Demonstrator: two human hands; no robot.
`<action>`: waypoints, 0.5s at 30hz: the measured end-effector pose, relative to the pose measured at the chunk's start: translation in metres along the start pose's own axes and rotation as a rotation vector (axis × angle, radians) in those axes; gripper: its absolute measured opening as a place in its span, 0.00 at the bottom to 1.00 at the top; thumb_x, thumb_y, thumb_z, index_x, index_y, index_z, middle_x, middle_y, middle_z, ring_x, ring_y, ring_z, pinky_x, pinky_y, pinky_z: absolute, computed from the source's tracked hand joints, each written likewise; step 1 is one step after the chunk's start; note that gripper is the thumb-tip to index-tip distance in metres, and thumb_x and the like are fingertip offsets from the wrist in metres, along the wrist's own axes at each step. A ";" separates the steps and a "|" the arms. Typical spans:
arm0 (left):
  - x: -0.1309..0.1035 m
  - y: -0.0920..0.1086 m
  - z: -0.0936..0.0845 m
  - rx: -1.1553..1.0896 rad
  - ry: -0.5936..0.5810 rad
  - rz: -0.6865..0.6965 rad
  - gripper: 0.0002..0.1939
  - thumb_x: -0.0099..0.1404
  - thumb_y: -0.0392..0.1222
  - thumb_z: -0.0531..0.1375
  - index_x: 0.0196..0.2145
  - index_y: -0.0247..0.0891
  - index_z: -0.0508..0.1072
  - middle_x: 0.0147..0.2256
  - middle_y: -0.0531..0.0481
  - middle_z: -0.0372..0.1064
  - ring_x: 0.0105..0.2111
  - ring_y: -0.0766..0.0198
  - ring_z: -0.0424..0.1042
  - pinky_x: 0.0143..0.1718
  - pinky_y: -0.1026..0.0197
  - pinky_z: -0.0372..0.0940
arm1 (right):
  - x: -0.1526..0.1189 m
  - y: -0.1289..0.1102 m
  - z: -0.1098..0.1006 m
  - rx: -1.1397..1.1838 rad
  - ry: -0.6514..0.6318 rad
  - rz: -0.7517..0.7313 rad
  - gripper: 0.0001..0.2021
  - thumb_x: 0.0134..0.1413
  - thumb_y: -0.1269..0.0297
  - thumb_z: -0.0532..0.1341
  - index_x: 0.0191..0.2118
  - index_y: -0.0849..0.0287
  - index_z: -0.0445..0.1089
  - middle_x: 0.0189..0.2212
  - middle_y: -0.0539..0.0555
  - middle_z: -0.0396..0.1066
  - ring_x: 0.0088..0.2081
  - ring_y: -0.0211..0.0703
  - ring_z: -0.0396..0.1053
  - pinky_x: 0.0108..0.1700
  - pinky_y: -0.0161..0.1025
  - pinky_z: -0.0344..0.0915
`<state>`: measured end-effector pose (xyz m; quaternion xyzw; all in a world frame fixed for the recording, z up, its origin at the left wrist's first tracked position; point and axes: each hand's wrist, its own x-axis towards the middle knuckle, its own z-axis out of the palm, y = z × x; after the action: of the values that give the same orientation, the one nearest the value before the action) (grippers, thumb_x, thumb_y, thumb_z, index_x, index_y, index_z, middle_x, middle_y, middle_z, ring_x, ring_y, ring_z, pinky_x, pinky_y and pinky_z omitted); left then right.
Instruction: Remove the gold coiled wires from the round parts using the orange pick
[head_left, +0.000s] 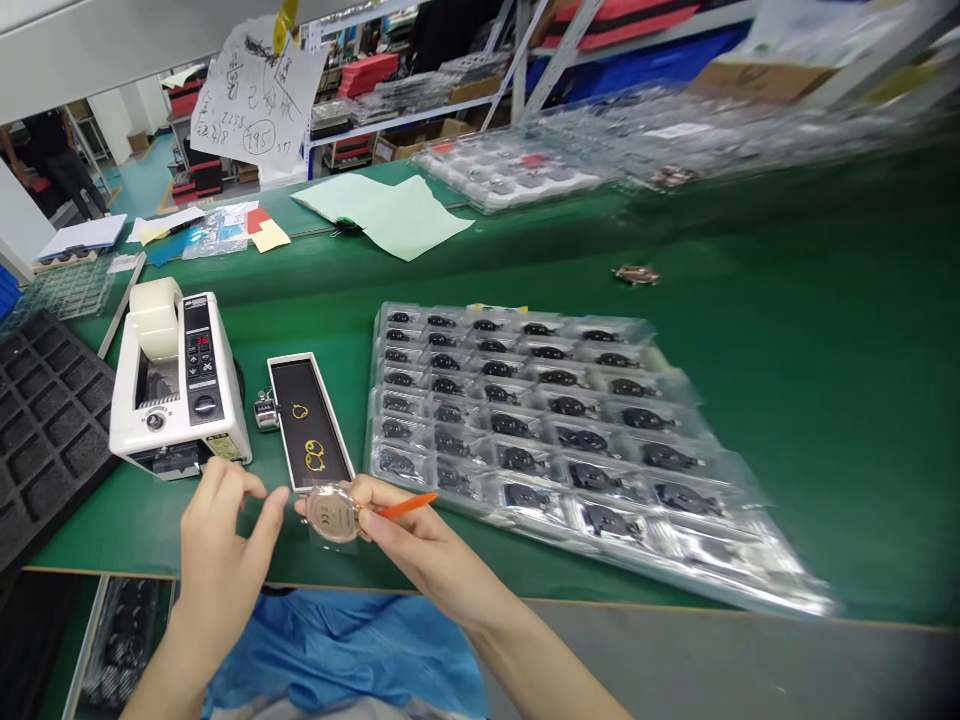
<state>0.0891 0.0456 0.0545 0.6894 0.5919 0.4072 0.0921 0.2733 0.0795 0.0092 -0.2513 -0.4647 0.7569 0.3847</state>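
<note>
My right hand holds a round metallic watch case by its side, with printed markings on the face turned up. An orange stick-like tool juts out to the right from the same hand. Clear film shows around the case. To the left, my left hand has its thumb and fingers apart, with nothing between them, just in front of the white tape dispenser. A narrow white-rimmed tray with a black inside and yellow rings lies beyond the case.
A clear plastic tray of dark round parts lies on the green table at right. A small tally counter stands beside the dispenser. Black foam tray is at far left. A metallic piece lies farther back. A person is in the background.
</note>
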 end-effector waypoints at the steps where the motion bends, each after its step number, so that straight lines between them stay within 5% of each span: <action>1: 0.000 -0.002 0.000 -0.061 0.032 0.057 0.03 0.65 0.36 0.61 0.32 0.40 0.70 0.32 0.52 0.65 0.32 0.64 0.68 0.33 0.63 0.63 | 0.000 0.000 0.000 -0.006 0.005 -0.002 0.19 0.57 0.44 0.61 0.29 0.56 0.64 0.28 0.50 0.63 0.33 0.41 0.63 0.44 0.40 0.61; 5: 0.001 -0.008 0.012 -0.347 -0.108 0.283 0.10 0.63 0.44 0.64 0.43 0.44 0.76 0.53 0.41 0.70 0.54 0.50 0.69 0.55 0.46 0.61 | -0.003 0.004 0.009 -0.011 -0.013 0.002 0.22 0.53 0.43 0.64 0.26 0.58 0.63 0.25 0.48 0.58 0.29 0.37 0.58 0.35 0.35 0.60; 9: -0.003 -0.007 0.020 -0.673 -0.254 0.333 0.20 0.59 0.55 0.66 0.48 0.49 0.76 0.52 0.42 0.74 0.56 0.44 0.69 0.64 0.36 0.47 | -0.011 0.015 0.026 0.236 -0.135 0.139 0.23 0.48 0.41 0.66 0.29 0.57 0.62 0.27 0.51 0.66 0.32 0.41 0.68 0.36 0.37 0.64; 12: -0.012 -0.007 0.012 -0.639 -0.190 0.332 0.29 0.61 0.47 0.66 0.59 0.52 0.68 0.52 0.42 0.75 0.56 0.44 0.70 0.63 0.35 0.49 | -0.011 0.013 0.027 0.275 -0.261 0.199 0.23 0.49 0.38 0.63 0.34 0.55 0.65 0.29 0.55 0.73 0.32 0.46 0.74 0.35 0.40 0.67; 15: -0.023 -0.022 -0.008 -0.395 -0.026 0.310 0.27 0.65 0.32 0.60 0.60 0.51 0.67 0.53 0.43 0.74 0.55 0.49 0.71 0.58 0.43 0.61 | 0.013 -0.006 0.001 0.040 -0.316 0.108 0.23 0.54 0.37 0.58 0.35 0.54 0.67 0.33 0.59 0.76 0.34 0.49 0.75 0.35 0.43 0.69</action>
<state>0.0680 0.0288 0.0360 0.7459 0.3868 0.5151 0.1692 0.2668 0.0910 0.0151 -0.1458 -0.4900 0.8158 0.2704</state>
